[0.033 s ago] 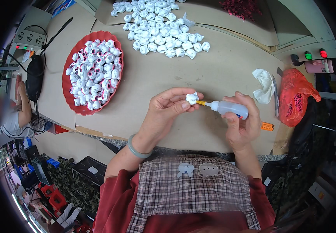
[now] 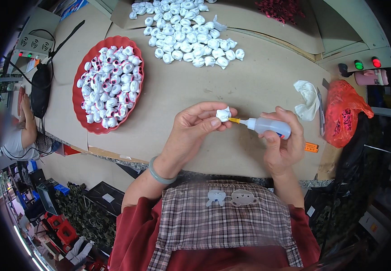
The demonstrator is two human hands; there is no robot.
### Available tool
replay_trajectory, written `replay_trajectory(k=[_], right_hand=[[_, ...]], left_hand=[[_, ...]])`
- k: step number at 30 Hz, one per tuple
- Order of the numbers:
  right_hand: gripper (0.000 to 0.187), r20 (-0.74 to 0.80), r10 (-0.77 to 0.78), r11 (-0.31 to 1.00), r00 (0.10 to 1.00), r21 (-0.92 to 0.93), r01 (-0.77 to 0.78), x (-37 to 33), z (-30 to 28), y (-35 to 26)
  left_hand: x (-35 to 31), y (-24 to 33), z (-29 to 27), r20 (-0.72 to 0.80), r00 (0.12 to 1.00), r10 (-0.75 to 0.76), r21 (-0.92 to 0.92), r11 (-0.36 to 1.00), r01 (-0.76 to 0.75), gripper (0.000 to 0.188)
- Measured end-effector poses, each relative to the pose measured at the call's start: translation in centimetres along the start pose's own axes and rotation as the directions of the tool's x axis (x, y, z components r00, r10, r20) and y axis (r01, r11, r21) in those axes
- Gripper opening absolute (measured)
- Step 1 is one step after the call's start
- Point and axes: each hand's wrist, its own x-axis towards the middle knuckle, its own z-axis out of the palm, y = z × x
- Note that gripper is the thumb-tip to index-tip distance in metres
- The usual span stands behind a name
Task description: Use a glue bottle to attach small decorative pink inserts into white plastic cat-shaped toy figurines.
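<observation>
Between the fingertips of my left hand (image 2: 200, 123) is a small white rounded piece (image 2: 223, 114) with dark marks, like a little figurine head. My right hand (image 2: 283, 144) grips a translucent squeeze bottle (image 2: 271, 128) lying nearly level. Its thin yellow nozzle (image 2: 235, 120) points left, with the tip at the white piece; whether it touches cannot be made out. To the left, a red scalloped tray (image 2: 79, 101) holds many similar white pieces with pink-and-black parts on them. Many plain white pieces (image 2: 186, 46) lie loose at the far side of the table.
On the right are a crumpled white cloth (image 2: 307, 100), a slim metal tool (image 2: 321, 110), a red plastic bag (image 2: 346, 108) of small pink-and-black parts, and an orange lighter-like object (image 2: 311, 147). More dark pink parts (image 2: 280, 10) lie far back. Another person (image 2: 21, 135) sits at far left.
The squeeze bottle and my right hand have shifted very slightly to the right. My left hand and the white piece stay almost where they were.
</observation>
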Motion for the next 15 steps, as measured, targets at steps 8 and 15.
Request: replay_trajectory(k=[8, 15], right_hand=[[0.044, -0.051, 0.076, 0.996, 0.996, 0.06, -0.073, -0.5, -0.52, 0.2], [0.044, -0.043, 0.046, 0.998, 0.998, 0.038, -0.045, -0.51, -0.63, 0.28]], left_hand=[[0.07, -0.14, -0.02, 0.078, 0.997, 0.001, -0.174, 0.985, 0.013, 0.032], [0.03, -0.12, 0.24, 0.096, 0.995, -0.034, -0.187, 0.981, 0.052, 0.032]])
